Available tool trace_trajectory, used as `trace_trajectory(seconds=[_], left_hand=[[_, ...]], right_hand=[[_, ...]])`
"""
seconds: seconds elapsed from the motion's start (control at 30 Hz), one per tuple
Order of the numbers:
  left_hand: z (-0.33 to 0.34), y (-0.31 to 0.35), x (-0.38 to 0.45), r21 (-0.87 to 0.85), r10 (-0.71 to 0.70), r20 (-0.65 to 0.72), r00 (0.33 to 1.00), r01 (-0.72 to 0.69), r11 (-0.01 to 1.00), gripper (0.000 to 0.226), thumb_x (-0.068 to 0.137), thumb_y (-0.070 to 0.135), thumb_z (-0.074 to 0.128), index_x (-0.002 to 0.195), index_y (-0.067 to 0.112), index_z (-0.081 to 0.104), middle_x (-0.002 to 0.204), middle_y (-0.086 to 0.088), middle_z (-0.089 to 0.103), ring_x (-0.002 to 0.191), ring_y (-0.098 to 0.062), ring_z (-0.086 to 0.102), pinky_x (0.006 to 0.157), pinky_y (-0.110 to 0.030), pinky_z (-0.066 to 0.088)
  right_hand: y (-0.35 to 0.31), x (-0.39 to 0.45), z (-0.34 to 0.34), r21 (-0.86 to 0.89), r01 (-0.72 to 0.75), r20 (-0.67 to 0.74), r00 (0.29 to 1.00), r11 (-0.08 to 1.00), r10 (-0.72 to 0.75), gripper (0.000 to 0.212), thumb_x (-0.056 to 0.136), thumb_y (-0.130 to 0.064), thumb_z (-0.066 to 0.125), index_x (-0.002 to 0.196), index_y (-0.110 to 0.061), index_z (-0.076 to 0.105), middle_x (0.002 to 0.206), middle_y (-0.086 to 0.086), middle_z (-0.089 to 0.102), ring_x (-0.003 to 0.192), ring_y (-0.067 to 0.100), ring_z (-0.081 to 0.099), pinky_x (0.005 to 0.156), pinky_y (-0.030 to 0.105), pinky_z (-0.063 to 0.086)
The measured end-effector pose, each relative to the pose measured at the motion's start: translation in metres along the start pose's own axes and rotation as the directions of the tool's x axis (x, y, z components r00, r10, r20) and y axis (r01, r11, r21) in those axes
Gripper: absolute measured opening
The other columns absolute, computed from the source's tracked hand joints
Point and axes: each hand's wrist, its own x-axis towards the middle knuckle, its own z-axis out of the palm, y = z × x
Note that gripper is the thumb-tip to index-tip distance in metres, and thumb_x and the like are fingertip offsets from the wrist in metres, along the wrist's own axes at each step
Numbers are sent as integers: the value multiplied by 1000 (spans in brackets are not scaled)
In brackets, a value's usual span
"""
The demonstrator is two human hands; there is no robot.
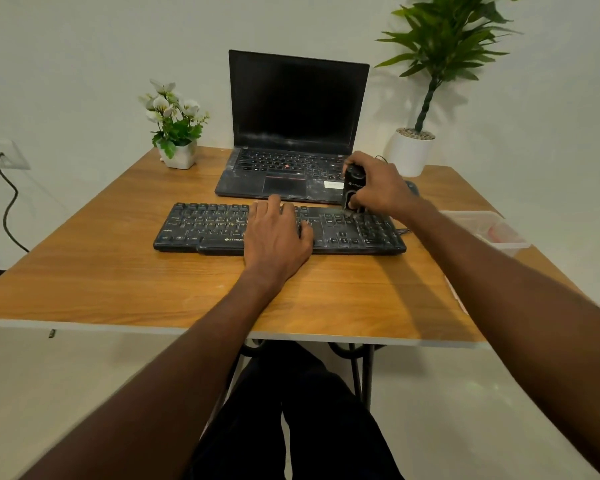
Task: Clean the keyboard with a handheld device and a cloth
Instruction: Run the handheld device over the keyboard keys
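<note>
A dusty black keyboard [201,230] lies across the middle of the wooden table [101,282]. My left hand [278,233] rests flat on its middle keys with fingers spread. My right hand [378,187] grips a small black handheld device [353,187], held upright with its lower end on the keys near the keyboard's right part. No cloth shows clearly in view.
An open dusty laptop [291,133] stands behind the keyboard. A small flower pot [177,154] sits at the back left, a tall plant in a white pot [411,150] at the back right. A clear plastic container [489,230] lies at the right edge. A cable [9,202] hangs from a wall socket.
</note>
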Motion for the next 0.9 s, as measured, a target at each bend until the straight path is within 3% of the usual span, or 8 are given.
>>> trace_trajectory(seconds=[0.17, 0.27, 0.37, 0.53, 0.67, 0.73, 0.8, 0.9], left_hand=[[-1, 0, -1, 9, -6, -2, 1000, 6, 1000, 47, 103, 48, 46, 118, 10, 67, 121, -12, 59, 115, -28, 55, 112, -49, 43], [-2, -1, -1, 11, -9, 2, 1000, 9, 1000, 45, 102, 47, 47, 118, 11, 67, 120, -12, 59, 116, -29, 55, 114, -50, 42], [-2, 0, -1, 7, -3, 2, 1000, 3, 1000, 44, 102, 47, 47, 117, 12, 67, 120, -12, 59, 116, -29, 55, 115, -50, 41], [-1, -2, 0, 4, -6, 3, 1000, 6, 1000, 43, 103, 47, 47, 116, 11, 67, 120, -12, 59, 116, -30, 56, 115, -52, 41], [-2, 0, -1, 28, -2, 8, 1000, 2, 1000, 44, 104, 47, 45, 117, 12, 67, 120, -11, 59, 114, -29, 57, 112, -50, 42], [-2, 0, 0, 42, 13, 1, 1000, -13, 999, 44, 105, 46, 43, 120, 12, 66, 123, -11, 59, 115, -29, 58, 113, -50, 42], [-1, 1, 0, 40, 60, -15, 998, -59, 997, 44, 107, 46, 44, 128, 12, 63, 127, -10, 58, 118, -28, 57, 115, -50, 41], [2, 13, 3, -18, 135, 2, 991, -135, 991, 50, 108, 47, 44, 144, 14, 56, 137, -8, 58, 129, -26, 56, 122, -51, 34]], right_hand=[[-4, -4, 6, 10, 150, 152, 977, 989, -150, 64, 78, -3, 82, 128, -28, 51, 123, 4, 55, 110, 21, 58, 78, 30, 57], [3, 2, -9, -91, 123, 219, 971, 988, -101, 65, 76, -4, 82, 128, -27, 52, 125, 8, 58, 114, 27, 58, 86, 39, 57], [-1, 7, -14, -199, 74, 157, 987, 977, -42, 66, 75, -4, 84, 129, -26, 52, 125, 11, 61, 112, 29, 60, 86, 40, 57], [11, 0, -12, -69, 23, 145, 989, 997, -13, 67, 73, -5, 85, 127, -25, 52, 116, 2, 58, 104, 22, 59, 71, 26, 49], [19, -5, -18, -203, -50, -13, 999, 978, 49, 69, 72, -12, 86, 126, -32, 49, 117, 5, 64, 102, 26, 60, 84, 46, 57], [18, -10, -17, -146, -70, -74, 995, 987, 60, 68, 71, -13, 86, 123, -35, 48, 114, 1, 64, 103, 27, 62, 86, 51, 59], [18, -13, -13, -53, -41, -93, 995, 998, 35, 68, 72, -10, 87, 125, -32, 49, 115, -2, 61, 105, 24, 62, 84, 42, 59], [16, -16, -9, -51, 45, -24, 999, 998, -46, 66, 76, -9, 86, 129, -26, 51, 116, -2, 57, 101, 16, 57, 67, 6, 45]])
